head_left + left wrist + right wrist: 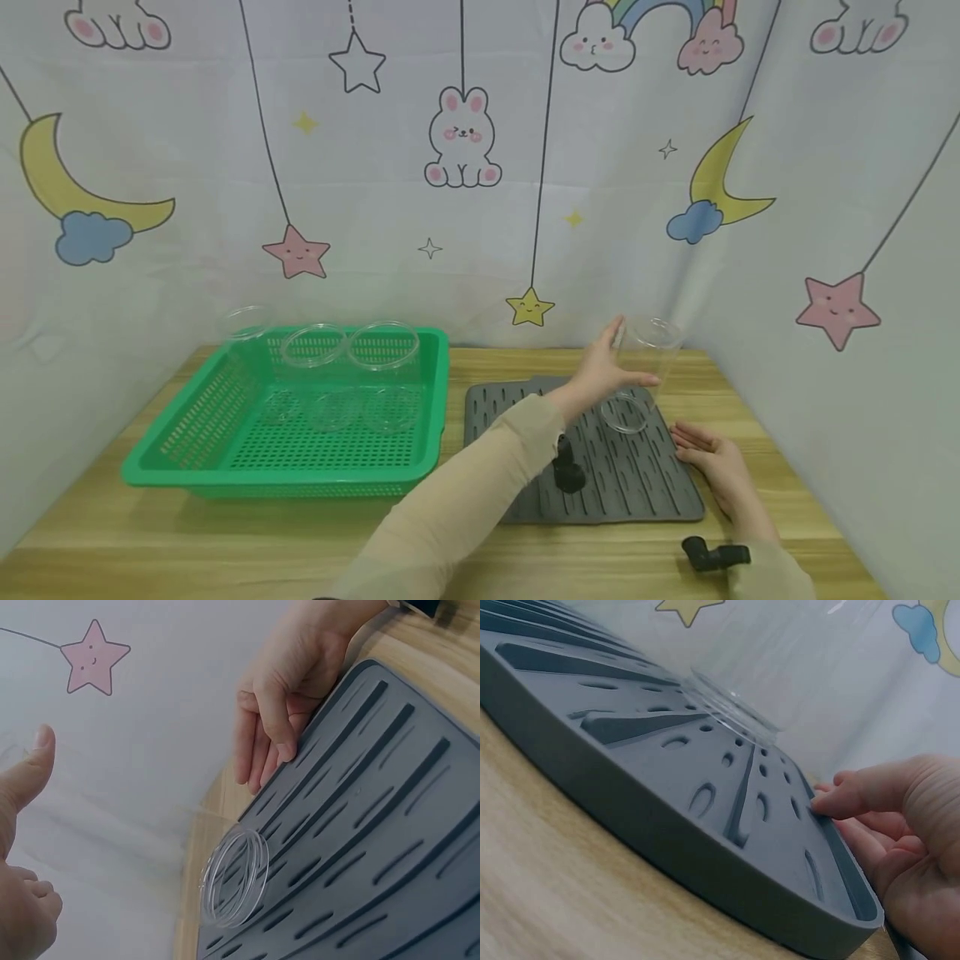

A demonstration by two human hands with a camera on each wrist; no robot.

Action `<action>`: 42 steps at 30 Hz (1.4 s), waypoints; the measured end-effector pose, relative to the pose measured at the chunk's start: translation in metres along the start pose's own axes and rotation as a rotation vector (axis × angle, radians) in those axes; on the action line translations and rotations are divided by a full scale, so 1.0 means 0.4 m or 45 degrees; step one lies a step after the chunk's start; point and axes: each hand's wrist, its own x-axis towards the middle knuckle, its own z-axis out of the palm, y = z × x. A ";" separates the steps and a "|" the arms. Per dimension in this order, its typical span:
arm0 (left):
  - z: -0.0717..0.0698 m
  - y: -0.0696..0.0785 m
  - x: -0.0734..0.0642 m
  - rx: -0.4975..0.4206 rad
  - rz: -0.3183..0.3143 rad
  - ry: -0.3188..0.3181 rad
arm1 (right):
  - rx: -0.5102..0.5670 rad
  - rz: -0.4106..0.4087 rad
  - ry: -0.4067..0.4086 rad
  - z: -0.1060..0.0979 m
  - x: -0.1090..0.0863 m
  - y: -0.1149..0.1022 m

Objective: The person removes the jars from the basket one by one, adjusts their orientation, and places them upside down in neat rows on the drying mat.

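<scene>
A clear plastic cup (654, 367) stands at the far right of the grey ribbed drying mat (637, 475). My left hand (609, 371) reaches across and holds it, thumb in front, fingers at its left side. In the left wrist view, the cup's lower ring (235, 877) lies at the mat's edge, and the left thumb (34, 769) sticks up beside its faint wall. My right hand (716, 467) rests by the mat's right edge. Its thumb touches the raised border (826, 817) in the right wrist view, and its other fingers extend loosely outside.
On the left side of the wooden table (285, 542) sits a green perforated basket (281, 477). Several clear cups (384, 364) stand inside, rims above the basket. A white curtain (375, 233) with cartoon prints hangs behind and on both sides.
</scene>
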 end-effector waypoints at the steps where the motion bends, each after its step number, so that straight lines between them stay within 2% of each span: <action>1: -0.006 0.001 -0.002 -0.006 -0.004 0.007 | 0.000 -0.001 -0.001 0.001 0.001 0.000; 9: -0.077 0.024 -0.032 -0.136 0.046 0.065 | 0.037 -0.007 -0.016 0.005 0.002 0.002; 14: -0.133 0.041 -0.063 -0.181 0.105 0.050 | 0.040 -0.004 -0.014 0.008 -0.005 0.000; 21: -0.221 0.073 -0.108 -0.163 0.142 0.024 | 0.058 -0.003 -0.005 0.002 -0.012 0.002; 26: -0.292 0.084 -0.136 -0.140 0.125 0.042 | 0.053 -0.005 0.007 0.001 -0.010 0.003; 29: -0.337 0.083 -0.154 -0.111 0.115 0.050 | 0.052 -0.007 0.006 0.002 -0.010 0.002; 34: -0.425 0.077 -0.191 -0.044 0.141 0.040 | 0.077 -0.014 0.004 0.001 -0.011 0.000; 42: -0.608 0.048 -0.263 -0.056 0.215 0.062 | 0.075 -0.036 -0.008 0.003 -0.009 -0.001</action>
